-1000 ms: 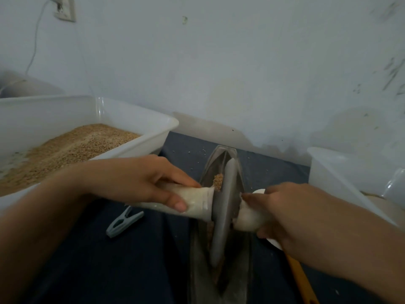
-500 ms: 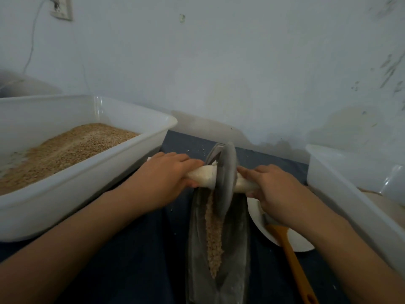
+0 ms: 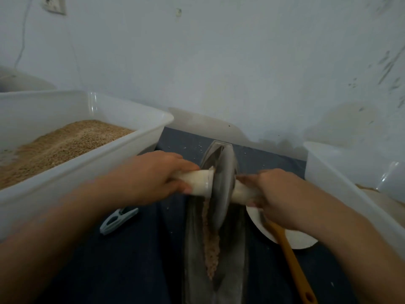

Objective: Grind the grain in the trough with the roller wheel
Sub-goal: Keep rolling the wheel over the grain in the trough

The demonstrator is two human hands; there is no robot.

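The roller wheel (image 3: 223,189) stands on edge in the trough (image 3: 241,260), between the two hands — left hand (image 3: 153,178) curled round its left handle, right hand (image 3: 278,198) round the right. Grain (image 3: 211,244) lies along the groove just nearer the person.

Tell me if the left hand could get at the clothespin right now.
Probably yes: the clothespin lies uncovered on the dark cloth just below the left hand, but that hand grips the roller's handle and must let go first.
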